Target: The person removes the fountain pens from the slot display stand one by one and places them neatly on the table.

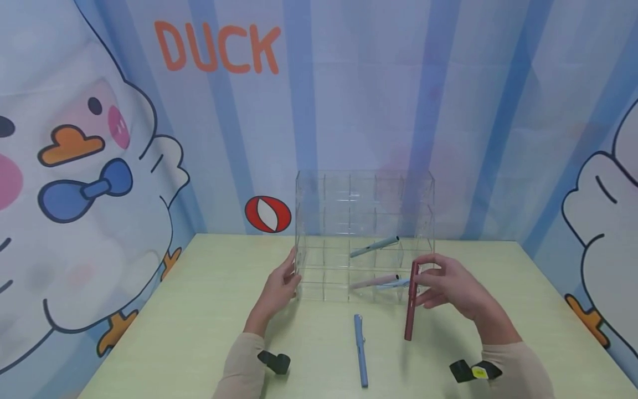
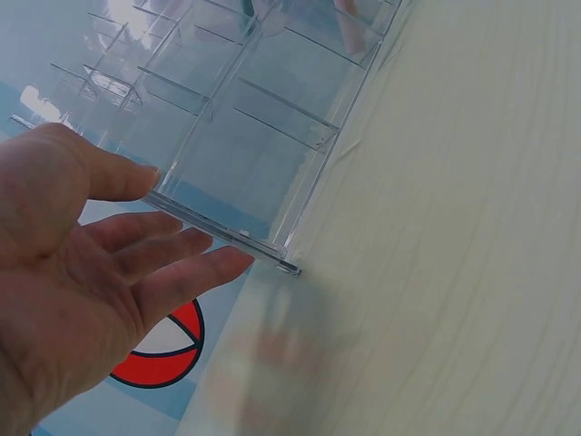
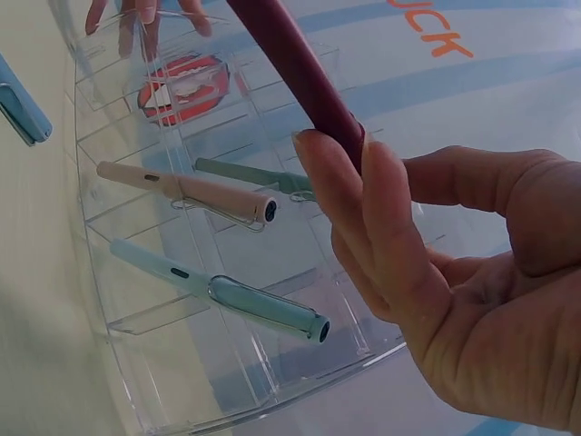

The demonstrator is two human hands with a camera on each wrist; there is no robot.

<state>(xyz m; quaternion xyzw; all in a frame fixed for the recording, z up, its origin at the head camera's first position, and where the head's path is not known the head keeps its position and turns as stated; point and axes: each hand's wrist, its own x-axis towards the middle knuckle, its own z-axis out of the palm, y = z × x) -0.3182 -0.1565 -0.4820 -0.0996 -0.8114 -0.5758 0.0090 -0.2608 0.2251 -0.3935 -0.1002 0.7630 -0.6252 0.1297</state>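
A clear acrylic organizer (image 1: 319, 221) with several compartments stands at the back middle of the table. My left hand (image 1: 289, 274) rests with straight fingers (image 2: 163, 277) against its left front edge (image 2: 227, 232). My right hand (image 1: 423, 282) pinches the top of a dark red pen (image 1: 410, 310), held upright just in front of the organizer's right side; thumb and fingers (image 3: 354, 209) curl round the pen (image 3: 290, 64). Inside lie a grey-green pen (image 1: 374, 246), a pink pen (image 1: 372, 281) and a light blue pen (image 1: 394, 284).
A blue pen (image 1: 361, 349) lies loose on the pale green table (image 1: 199, 310), between my forearms. A duck-print backdrop with a red and white ball (image 1: 267, 214) closes off the back and sides.
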